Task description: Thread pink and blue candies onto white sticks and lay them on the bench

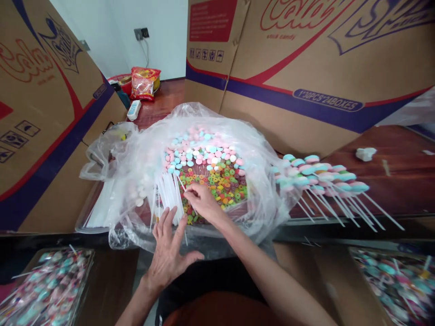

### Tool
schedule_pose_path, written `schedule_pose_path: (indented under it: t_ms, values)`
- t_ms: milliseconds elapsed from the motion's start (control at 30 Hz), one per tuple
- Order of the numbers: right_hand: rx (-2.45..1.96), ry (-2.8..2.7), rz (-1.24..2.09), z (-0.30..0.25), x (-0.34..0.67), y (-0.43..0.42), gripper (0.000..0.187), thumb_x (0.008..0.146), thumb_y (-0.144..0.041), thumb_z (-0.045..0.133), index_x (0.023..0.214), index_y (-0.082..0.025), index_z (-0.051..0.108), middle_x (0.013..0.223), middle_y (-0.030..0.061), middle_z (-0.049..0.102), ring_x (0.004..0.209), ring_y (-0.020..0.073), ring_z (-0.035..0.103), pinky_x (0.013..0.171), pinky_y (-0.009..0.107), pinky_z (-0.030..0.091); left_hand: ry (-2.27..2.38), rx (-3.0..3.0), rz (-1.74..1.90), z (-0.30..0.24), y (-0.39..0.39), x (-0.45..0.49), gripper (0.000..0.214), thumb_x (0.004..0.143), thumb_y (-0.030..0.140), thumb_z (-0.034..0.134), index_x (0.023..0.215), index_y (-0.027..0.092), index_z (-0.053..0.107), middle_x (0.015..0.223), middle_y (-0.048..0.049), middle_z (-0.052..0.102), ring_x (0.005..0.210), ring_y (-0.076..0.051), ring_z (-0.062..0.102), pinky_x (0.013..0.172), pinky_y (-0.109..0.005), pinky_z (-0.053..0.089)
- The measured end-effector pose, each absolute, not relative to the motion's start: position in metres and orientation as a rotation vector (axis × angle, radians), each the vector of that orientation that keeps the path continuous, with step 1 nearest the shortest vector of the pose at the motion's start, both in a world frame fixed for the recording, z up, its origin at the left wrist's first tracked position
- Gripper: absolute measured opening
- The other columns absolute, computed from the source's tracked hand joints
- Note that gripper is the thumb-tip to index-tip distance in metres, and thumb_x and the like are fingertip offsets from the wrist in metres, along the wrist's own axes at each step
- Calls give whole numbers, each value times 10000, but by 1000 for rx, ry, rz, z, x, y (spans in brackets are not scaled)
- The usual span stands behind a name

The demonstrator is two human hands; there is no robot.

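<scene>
My right hand (201,200) pinches a thin white stick (182,184) over a clear plastic bag (146,154) opened on the table. Inside the bag lie pastel pink, blue and white candy discs (200,151) and small multicoloured ring candies (226,183). A bundle of white sticks (168,194) lies in the bag just left of that hand. My left hand (169,246) rests flat, fingers spread, on the bag's near edge by the ends of the sticks, holding nothing.
Finished pastel lollipops on sticks (319,176) lie in a pile to the right on the wooden table (401,176). Large printed cardboard boxes (306,68) stand behind and at left (41,113). Trays of wrapped candy sit at bottom left (47,285) and bottom right (397,280). Snack bags (144,82) lie far back.
</scene>
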State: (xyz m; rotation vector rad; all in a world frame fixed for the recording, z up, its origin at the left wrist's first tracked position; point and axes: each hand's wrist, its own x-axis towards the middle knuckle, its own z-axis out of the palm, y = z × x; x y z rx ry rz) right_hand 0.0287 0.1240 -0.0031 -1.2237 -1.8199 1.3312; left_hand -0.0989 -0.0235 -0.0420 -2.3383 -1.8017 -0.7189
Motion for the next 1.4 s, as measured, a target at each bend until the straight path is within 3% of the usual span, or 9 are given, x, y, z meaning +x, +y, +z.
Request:
schedule_pose_path:
  t_ms: [233,400,500,633,800,933,1067,1267,1400]
  values:
    - [-1056,-1278,1720,13,83,98,239,819,-398,625,726,-188,560,505,-73,496,396,71,388,406,208,285,-2008,-2057,-475,-46,-4,-86,550,944,476,532,1467,308,491,1567,-216,351,1483,-448,230,1090,-667,255]
    - [-1073,-1250,1806,12,113,72,175,802,-351,634,815,-184,584,573,-43,584,478,88,505,494,214,389,-2248,-1971,-320,-19,29,-98,488,992,420,434,1444,261,525,1594,-244,286,1503,-460,166,1056,-707,285]
    - [-1088,-1135,1873,8,121,63,193,788,-364,652,818,-188,579,624,-40,579,459,66,449,438,189,331,-2365,-2001,-261,-11,43,-117,512,977,434,466,1446,234,518,1578,-260,293,1491,-479,184,1051,-714,296]
    - [-1168,-1040,1856,1,127,61,308,796,-478,671,787,-187,572,532,-84,443,384,29,243,371,175,144,-2426,-2283,-153,1,47,-154,661,889,411,619,1497,237,426,1594,-232,273,1476,-441,255,1066,-654,350]
    - [-1215,-1068,1697,-4,132,66,357,805,-536,647,794,-189,565,508,-75,469,360,35,277,363,184,154,-2264,-2503,-193,26,56,-175,588,844,198,595,1419,288,508,1530,-144,420,1416,-367,385,1067,-585,400]
    - [-1235,-1028,1623,-9,130,68,333,779,-506,664,785,-185,575,562,-65,492,364,33,307,359,186,174,-2079,-2589,-623,34,103,-132,329,939,175,439,1168,220,671,1183,-101,669,1090,-237,622,955,-390,491]
    - [-1236,-963,1601,-14,129,69,329,757,-497,680,774,-187,572,584,-64,494,363,31,309,355,187,179,-2107,-2584,-730,16,168,-66,288,941,151,427,860,182,701,812,-63,653,828,-198,618,797,-301,485]
    - [-1220,-987,1607,-17,134,67,311,800,-478,654,740,-190,553,567,-66,479,369,37,315,363,193,176,-2293,-2369,-723,-16,211,-25,206,851,62,497,925,155,666,1007,-119,611,865,-205,611,778,-294,473]
    - [-1208,-1005,1601,-20,135,68,307,815,-465,642,715,-192,540,560,-63,470,382,45,322,370,200,174,-2326,-2416,-841,-18,197,-37,245,819,67,539,1012,190,626,926,-61,645,805,-198,613,766,-299,473]
